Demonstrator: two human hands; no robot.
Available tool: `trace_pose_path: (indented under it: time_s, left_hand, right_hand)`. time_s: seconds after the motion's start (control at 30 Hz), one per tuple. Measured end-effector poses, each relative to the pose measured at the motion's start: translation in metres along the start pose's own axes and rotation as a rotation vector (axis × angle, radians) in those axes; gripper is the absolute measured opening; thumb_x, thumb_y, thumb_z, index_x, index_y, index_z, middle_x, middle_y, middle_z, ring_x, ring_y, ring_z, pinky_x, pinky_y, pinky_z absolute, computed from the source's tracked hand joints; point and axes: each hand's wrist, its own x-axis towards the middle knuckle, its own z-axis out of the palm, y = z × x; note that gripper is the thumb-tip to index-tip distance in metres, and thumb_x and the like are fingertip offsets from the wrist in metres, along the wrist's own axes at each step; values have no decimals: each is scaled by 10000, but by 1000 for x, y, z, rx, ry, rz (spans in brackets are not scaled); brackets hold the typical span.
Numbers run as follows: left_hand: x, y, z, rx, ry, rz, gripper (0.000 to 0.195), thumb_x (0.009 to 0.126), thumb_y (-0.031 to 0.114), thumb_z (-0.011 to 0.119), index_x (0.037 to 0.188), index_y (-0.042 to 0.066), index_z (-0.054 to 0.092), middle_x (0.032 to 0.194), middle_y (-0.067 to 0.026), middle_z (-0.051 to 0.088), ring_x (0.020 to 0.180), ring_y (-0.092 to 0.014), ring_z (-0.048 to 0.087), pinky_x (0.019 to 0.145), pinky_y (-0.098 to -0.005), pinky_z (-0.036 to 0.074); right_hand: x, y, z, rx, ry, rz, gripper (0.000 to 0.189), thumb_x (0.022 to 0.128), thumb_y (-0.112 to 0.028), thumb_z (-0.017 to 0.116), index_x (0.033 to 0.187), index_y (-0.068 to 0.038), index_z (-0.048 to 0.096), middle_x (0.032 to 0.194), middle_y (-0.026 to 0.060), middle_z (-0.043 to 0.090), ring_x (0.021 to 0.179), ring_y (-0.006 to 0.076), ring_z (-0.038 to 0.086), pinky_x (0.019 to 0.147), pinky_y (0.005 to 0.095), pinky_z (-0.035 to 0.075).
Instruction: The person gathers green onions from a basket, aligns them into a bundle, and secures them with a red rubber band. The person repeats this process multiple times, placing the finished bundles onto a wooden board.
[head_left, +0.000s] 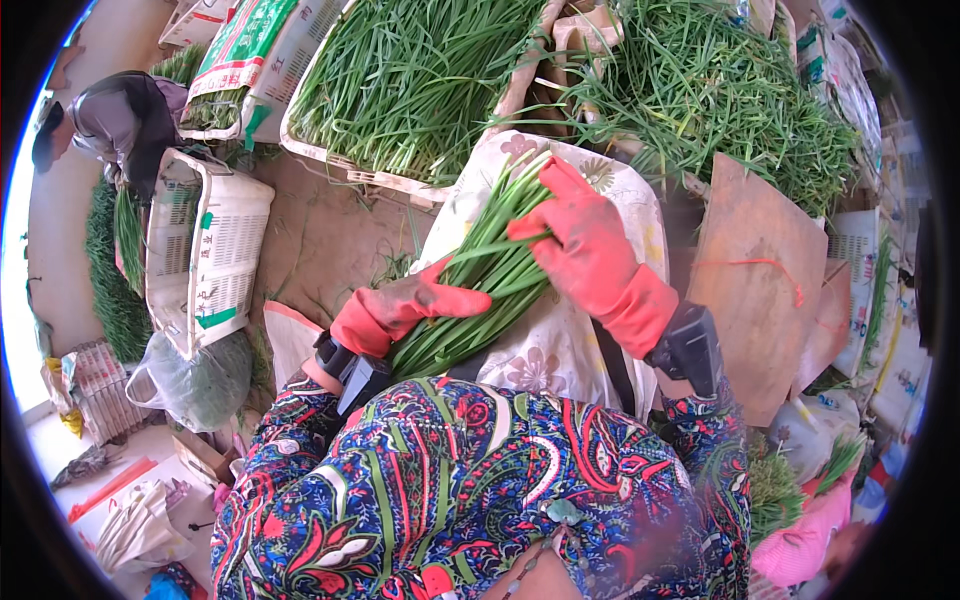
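A bunch of green garlic chives (480, 289) lies slantwise across my lap, its pale stem ends pointing up and away from me. My left hand (416, 306), in a soiled red rubber glove, wraps the lower part of the bunch, thumb laid over the leaves. In a matching glove, my right hand (581, 232) grips chives near the pale ends, a few blades caught between its curled fingers. Under the bunch, a cream floral cloth (532, 367) covers my lap. Black devices sit on both wrists.
Ahead stands a crate (300, 135) packed with chives. Loose chives (720, 97) are heaped at the far right, beside a wooden board (757, 292). A white plastic crate (232, 247) and a tied plastic bag (195, 382) stand left. Another person (127, 124) bends over chives there.
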Motion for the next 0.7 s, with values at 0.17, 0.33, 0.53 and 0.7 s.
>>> trace_pose_path:
  time_s: [0.17,0.33,0.53,0.7]
  left_hand:
    - [-1,8,11,177,-71,61,898,748,262,827,1454,32,323,1299,-90,559,1159,-168,532,1017,-334,401]
    - [5,6,22,296,-10,88,906,715,168,848,1451,32,338,1287,-71,565,1122,-156,553,1000,-324,414]
    - [1,2,4,125,-241,169,911,764,172,795,1487,39,258,1416,-93,461,1277,-192,459,1080,-350,349]
    - [-3,1,9,-122,-200,185,748,843,180,702,1467,49,312,1384,-91,498,1201,-214,539,1011,-370,437]
  right_hand:
    - [-7,14,3,-495,19,205,219,888,-224,648,803,-62,526,663,131,588,626,329,618,519,419,471]
    - [-3,67,-16,-634,118,263,213,955,-258,566,906,-78,465,633,107,604,552,323,598,476,420,451]
    - [21,147,-114,-484,321,558,365,931,-169,556,1260,-53,447,1129,173,637,944,276,634,769,380,501]
    - [-7,79,-118,59,99,423,437,885,-157,638,1290,-42,522,1302,168,551,1209,284,528,997,371,423]
